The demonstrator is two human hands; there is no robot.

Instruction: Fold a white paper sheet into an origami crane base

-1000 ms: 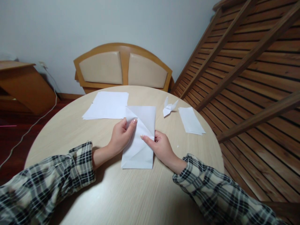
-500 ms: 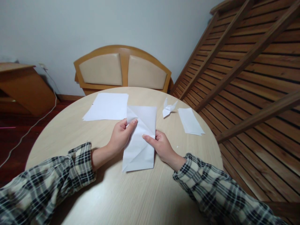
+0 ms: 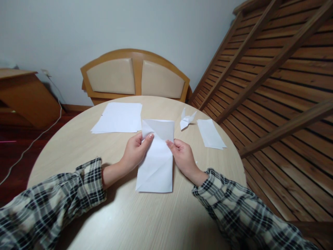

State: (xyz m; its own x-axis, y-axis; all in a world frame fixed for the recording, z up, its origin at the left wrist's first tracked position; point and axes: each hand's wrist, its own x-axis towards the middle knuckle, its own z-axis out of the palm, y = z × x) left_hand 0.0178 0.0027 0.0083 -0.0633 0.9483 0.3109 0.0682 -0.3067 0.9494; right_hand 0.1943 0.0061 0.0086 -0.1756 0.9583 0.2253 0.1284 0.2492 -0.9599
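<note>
One folded white sheet (image 3: pixel 156 170) spans the gap between a person's left hand (image 3: pixel 134 149) and right hand (image 3: pixel 183 158) at a round, pale tabletop (image 3: pixel 125 222). A dark speck on the left side of the paper stack (image 3: pixel 117 118), which lies beyond the folded sheet and to its left, is too small to read.

The left hand pinches the folded sheet's left edge, thumb laid on its face and fingers curled; the right hand pinches the opposite edge, thumb tip pressed nearly level with the other.

Half a second earlier, the right thumb sat lower on the folded sheet; it now presses higher, while the left thumb keeps nearly the same spot. The bottom edge, previously higher at its right end, now runs almost level.

Beyond the folded sheet to its right stand a pointed paper figure (image 3: pixel 186 123) and, farther right, some narrow paper slips (image 3: pixel 211 134).
</note>
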